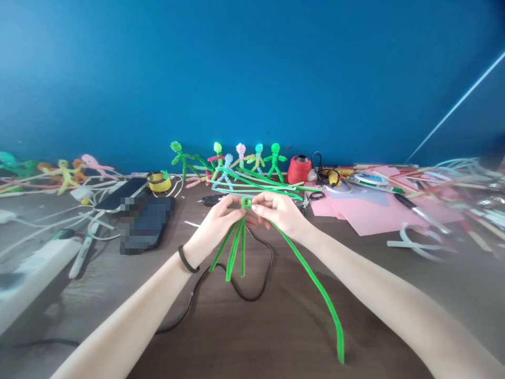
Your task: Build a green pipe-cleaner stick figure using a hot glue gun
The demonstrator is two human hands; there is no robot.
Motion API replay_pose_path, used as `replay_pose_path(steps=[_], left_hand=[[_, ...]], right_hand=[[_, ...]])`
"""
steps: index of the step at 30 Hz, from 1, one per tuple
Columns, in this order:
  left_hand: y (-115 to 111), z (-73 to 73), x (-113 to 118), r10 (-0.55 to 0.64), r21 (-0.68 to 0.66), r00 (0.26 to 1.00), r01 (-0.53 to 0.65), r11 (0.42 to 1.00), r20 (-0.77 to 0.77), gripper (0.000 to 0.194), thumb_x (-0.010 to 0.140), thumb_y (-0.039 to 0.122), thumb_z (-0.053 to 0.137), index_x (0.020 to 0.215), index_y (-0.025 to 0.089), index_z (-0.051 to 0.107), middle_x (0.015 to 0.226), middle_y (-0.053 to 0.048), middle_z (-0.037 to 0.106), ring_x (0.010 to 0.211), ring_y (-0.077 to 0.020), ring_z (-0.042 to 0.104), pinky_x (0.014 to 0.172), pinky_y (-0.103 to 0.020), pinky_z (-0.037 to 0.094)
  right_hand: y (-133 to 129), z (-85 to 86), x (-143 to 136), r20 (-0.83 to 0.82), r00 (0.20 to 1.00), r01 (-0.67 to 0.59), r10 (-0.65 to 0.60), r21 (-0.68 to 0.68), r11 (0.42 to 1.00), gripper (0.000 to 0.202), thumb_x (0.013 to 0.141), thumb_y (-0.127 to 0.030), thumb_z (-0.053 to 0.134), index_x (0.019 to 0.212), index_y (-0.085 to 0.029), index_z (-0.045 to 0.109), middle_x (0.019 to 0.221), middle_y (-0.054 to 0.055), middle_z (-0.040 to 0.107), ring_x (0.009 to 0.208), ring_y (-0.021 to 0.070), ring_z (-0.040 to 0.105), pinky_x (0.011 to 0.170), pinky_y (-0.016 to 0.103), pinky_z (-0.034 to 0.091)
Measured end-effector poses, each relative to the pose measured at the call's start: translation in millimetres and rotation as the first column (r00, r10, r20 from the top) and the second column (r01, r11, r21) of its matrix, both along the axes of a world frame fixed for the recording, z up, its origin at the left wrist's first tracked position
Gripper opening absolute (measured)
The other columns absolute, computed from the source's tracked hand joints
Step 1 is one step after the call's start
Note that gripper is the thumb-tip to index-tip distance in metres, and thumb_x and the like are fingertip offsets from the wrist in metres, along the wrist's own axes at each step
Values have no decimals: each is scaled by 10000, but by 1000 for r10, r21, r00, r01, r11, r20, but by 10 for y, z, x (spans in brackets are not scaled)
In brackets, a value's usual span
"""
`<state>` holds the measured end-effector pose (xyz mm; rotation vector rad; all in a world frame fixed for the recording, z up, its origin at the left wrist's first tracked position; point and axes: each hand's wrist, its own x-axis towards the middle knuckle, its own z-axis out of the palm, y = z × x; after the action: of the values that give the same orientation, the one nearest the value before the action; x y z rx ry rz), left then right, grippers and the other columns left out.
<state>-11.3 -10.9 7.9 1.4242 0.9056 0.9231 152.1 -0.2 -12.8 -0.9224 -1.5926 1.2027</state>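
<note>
Between my two hands is a bundle of green pipe cleaners (234, 250) with a small coiled loop (246, 202) at its top. My left hand (224, 213) pinches the bundle just below the loop, and several short ends hang down under it. At the loop's other side, my right hand (278, 211) is closed, fingertips pressed against it. One long green pipe cleaner (311, 273) runs out from under my right hand and curves down to the right, over the brown table. Part of the bundle is hidden behind my fingers.
Several pipe-cleaner figures (275, 160) stand against the blue wall. Loose green pipe cleaners (260, 181) lie before them, beside a red thread spool (299, 169). Pink paper (363, 210) is at right, phones (153, 221) and a power strip (35, 276) at left. A black cable (252, 299) crosses the table (236, 342).
</note>
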Motion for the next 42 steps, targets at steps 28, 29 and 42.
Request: replay_pose_path(steps=[28, 29, 42], left_hand=[[50, -42, -75, 51, -275, 980, 4, 961, 192, 70, 727, 216, 622, 720, 157, 587, 679, 23, 561, 619, -75, 509, 573, -182, 370], [58, -55, -75, 45, -293, 979, 16, 956, 200, 70, 727, 219, 622, 726, 157, 591, 687, 17, 565, 625, -77, 513, 575, -183, 376], [82, -131, -43, 31, -399, 933, 124, 908, 359, 92, 735, 260, 614, 754, 170, 610, 667, 5, 558, 568, -78, 499, 569, -200, 428]], right_hand=[[-97, 89, -37, -9, 1000, 0, 1, 40, 999, 128, 754, -258, 557, 832, -157, 548, 547, -51, 497, 424, 56, 414, 420, 204, 304], [-98, 88, -38, -10, 1000, -3, 3, 44, 999, 120, 756, -251, 555, 832, -158, 546, 551, -51, 499, 425, 56, 416, 423, 204, 306], [-125, 102, -43, 1, 1000, -23, 23, 73, 997, 71, 783, -217, 529, 845, -187, 509, 538, -61, 478, 446, 68, 433, 454, 209, 339]])
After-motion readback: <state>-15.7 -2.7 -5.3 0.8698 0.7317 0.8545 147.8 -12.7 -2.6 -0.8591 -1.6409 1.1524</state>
